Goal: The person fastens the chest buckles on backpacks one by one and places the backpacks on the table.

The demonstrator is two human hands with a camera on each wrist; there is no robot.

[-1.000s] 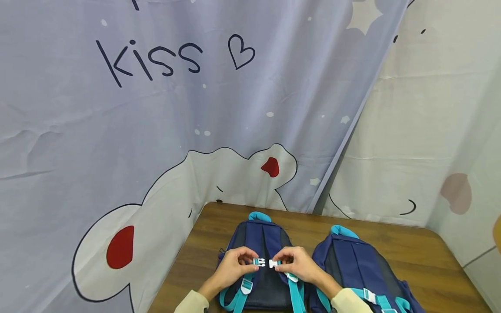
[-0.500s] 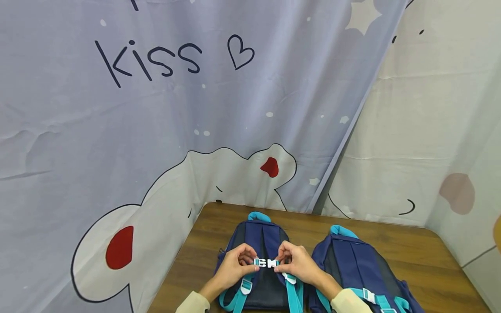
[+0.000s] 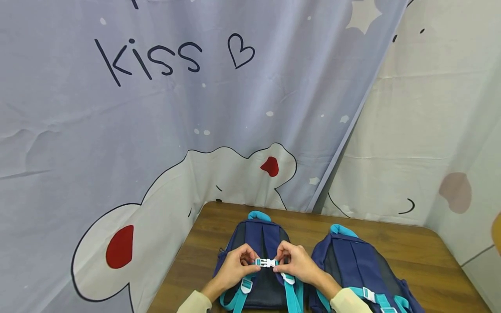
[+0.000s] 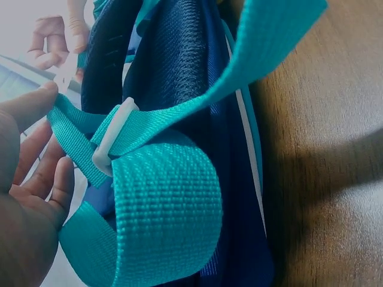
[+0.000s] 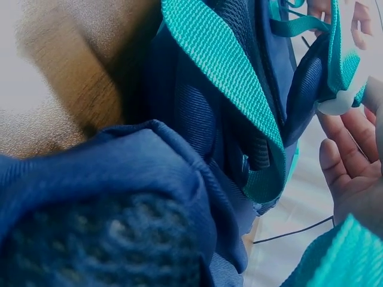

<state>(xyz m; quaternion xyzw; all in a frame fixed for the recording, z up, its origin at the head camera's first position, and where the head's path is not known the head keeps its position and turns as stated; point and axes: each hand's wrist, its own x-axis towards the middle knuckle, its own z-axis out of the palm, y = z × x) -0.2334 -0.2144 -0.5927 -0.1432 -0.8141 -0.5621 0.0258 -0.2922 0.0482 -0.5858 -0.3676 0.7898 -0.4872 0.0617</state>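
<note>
Over the back panel of a navy backpack [image 3: 266, 287], a white side-release buckle [image 3: 266, 262] is held level between both hands. My left hand [image 3: 233, 266] pinches its pronged half by the teal webbing end, thumb below and fingers above. The socket half is pinched by my right hand [image 3: 296, 264]. The prong tips meet the socket's mouth, with the prongs still showing; how deep they sit I cannot tell. In the left wrist view a teal strap [image 4: 167, 203] runs through a white slider [image 4: 114, 136] beside the left hand [image 4: 30, 185].
A second navy backpack [image 3: 362, 265] lies close on the right, its white buckle [image 3: 369, 295] fastened across teal straps. Both bags rest on a wooden table [image 3: 438, 269]. A printed curtain [image 3: 235, 100] hangs behind the table.
The gap between the buckle halves has gone: my right hand has brought the socket half leftward onto the prongs. My left hand has stayed nearly in place.
</note>
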